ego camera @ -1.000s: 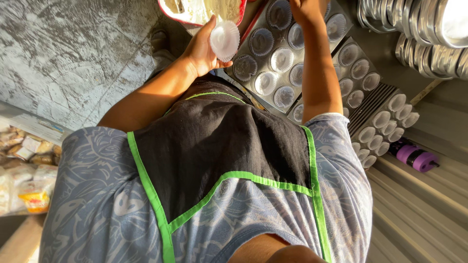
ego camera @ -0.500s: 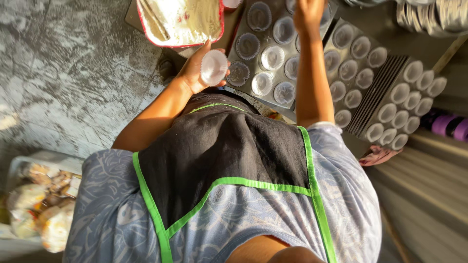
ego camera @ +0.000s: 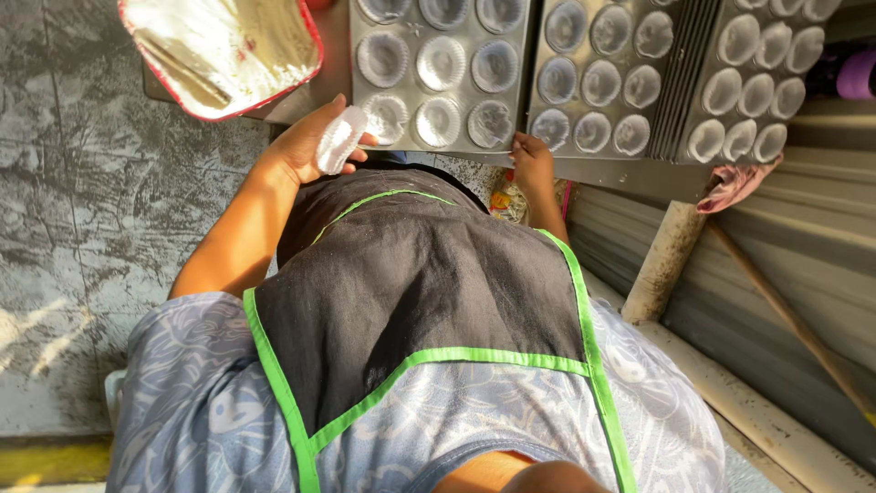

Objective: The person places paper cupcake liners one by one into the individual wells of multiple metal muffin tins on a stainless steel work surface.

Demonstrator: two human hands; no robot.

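Note:
My left hand holds a small stack of white paper baking cups just in front of my chest. My right hand rests at the near edge of a metal muffin tray, fingers closed on the rim or on a thin cup there. Several wells of that tray have paper cups in them. A second muffin tray lies to the right, also lined with cups. My black apron with green trim fills the lower view.
A red-rimmed tray holding pale batter sits at the upper left. A wooden stick and a pale post lean at the right by corrugated metal. A pink cloth hangs from the tray's corner.
My right hand has drawn back from the far wells to the near edge of the tray. My left hand with the cups stays near my chest. The view has tilted toward the trays.

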